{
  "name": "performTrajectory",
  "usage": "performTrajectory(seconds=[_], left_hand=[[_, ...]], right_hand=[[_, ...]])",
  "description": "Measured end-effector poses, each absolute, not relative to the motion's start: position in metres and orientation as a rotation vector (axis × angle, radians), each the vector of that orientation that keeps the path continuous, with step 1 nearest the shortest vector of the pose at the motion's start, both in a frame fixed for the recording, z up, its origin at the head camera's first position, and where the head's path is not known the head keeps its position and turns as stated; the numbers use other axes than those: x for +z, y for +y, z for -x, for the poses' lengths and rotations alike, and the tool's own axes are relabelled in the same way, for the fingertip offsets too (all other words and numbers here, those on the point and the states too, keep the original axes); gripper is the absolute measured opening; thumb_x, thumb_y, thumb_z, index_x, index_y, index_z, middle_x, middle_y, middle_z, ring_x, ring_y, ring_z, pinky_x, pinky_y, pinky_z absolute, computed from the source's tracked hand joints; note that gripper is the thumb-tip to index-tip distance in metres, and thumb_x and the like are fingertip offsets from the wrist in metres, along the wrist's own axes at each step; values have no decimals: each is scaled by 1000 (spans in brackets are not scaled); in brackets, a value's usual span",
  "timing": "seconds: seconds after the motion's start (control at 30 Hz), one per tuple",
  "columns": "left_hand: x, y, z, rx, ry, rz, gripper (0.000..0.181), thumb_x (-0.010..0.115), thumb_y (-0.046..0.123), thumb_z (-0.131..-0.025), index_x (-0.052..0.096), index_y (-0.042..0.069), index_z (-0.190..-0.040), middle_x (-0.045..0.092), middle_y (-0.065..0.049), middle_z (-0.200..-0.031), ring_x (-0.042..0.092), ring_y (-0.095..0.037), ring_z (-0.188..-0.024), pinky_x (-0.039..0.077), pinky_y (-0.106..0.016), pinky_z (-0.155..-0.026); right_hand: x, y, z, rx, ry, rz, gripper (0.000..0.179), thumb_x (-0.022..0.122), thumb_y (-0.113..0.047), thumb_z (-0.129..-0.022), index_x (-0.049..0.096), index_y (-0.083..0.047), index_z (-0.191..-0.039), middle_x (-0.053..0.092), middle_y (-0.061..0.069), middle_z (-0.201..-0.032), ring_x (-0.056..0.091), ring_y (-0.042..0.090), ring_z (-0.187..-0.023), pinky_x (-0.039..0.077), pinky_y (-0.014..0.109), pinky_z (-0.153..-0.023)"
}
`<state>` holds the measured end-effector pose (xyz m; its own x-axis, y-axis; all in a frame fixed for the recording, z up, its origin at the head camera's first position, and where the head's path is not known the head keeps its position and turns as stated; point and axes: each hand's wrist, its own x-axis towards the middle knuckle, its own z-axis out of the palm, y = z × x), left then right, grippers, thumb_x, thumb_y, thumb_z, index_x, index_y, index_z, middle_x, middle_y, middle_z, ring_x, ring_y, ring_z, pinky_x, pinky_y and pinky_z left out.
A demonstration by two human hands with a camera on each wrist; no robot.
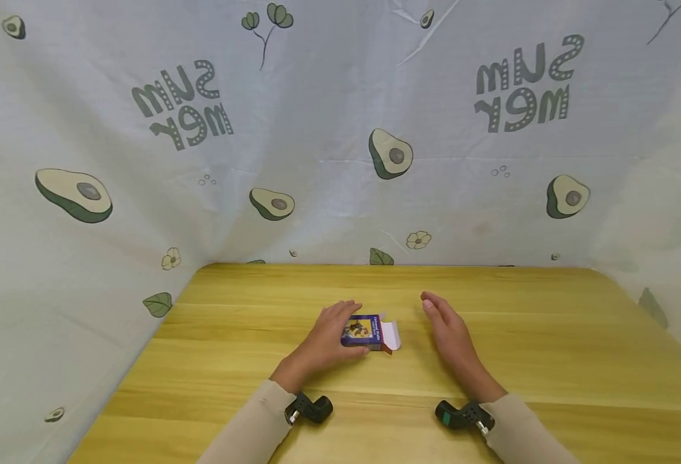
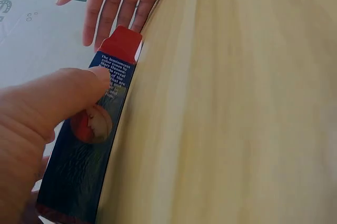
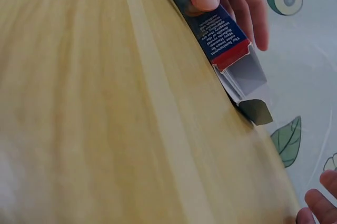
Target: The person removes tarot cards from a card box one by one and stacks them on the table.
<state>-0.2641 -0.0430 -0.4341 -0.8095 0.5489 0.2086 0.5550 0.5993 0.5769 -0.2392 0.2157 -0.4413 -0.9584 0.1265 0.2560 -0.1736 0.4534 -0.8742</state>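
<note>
A small blue tarot card box (image 1: 361, 331) with a yellow picture front lies flat on the wooden table. My left hand (image 1: 325, 338) grips it from the left, thumb on the near long side and fingers at the far side. At the box's right end the white flap (image 1: 391, 335) stands open. The right wrist view shows white inner walls (image 3: 247, 76) at that opening, and blue side panels with small print. To the right of the box, apart from it, my right hand (image 1: 452, 338) is held with straight fingers and holds nothing.
The yellow wooden table (image 1: 526, 335) reaches back to a pale curtain (image 1: 329, 116) printed with avocados, leaves and lettering. More of this curtain hangs along both sides. A black camera band (image 1: 308, 408) sits on the left wrist, another camera (image 1: 462, 415) on the right.
</note>
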Motion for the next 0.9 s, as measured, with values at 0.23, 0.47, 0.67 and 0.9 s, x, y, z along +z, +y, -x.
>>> performTrajectory(seconds=[0.23, 0.47, 0.67, 0.9], left_hand=[[-435, -38, 263, -1004, -2802, 953, 81, 78, 36, -81, 38, 11, -147, 35, -9, -152, 26, -30, -141, 24, -51, -111], [-436, -34, 263, -967, -2808, 923, 79, 79, 37, -80, 43, 7, -144, 39, -12, -148, 33, -30, -136, 31, -48, -108], [-438, -35, 264, -958, -2825, 888, 74, 79, 40, -78, 49, 8, -138, 38, -13, -147, 31, -29, -137, 34, -47, -107], [-440, -35, 264, -1014, -2800, 869, 72, 81, 43, -76, 53, 10, -133, 42, -12, -145, 36, -28, -133, 36, -46, -105]], right_hand=[[-445, 215, 241, 1500, -2393, -60, 58, 38, -46, -102, 45, -1, -139, 48, 18, -141, 39, 33, -135, 30, 50, -109], [-445, 217, 241, 1492, -2373, -85, 55, 39, -43, -103, 47, -1, -138, 50, 17, -139, 41, 32, -133, 31, 49, -108], [-445, 216, 244, 1500, -2362, -77, 54, 40, -43, -103, 48, -1, -136, 52, 17, -137, 45, 31, -130, 34, 48, -107], [-445, 214, 248, 1553, -2329, -66, 52, 40, -42, -103, 50, -1, -133, 56, 14, -132, 52, 27, -122, 42, 19, -94]])
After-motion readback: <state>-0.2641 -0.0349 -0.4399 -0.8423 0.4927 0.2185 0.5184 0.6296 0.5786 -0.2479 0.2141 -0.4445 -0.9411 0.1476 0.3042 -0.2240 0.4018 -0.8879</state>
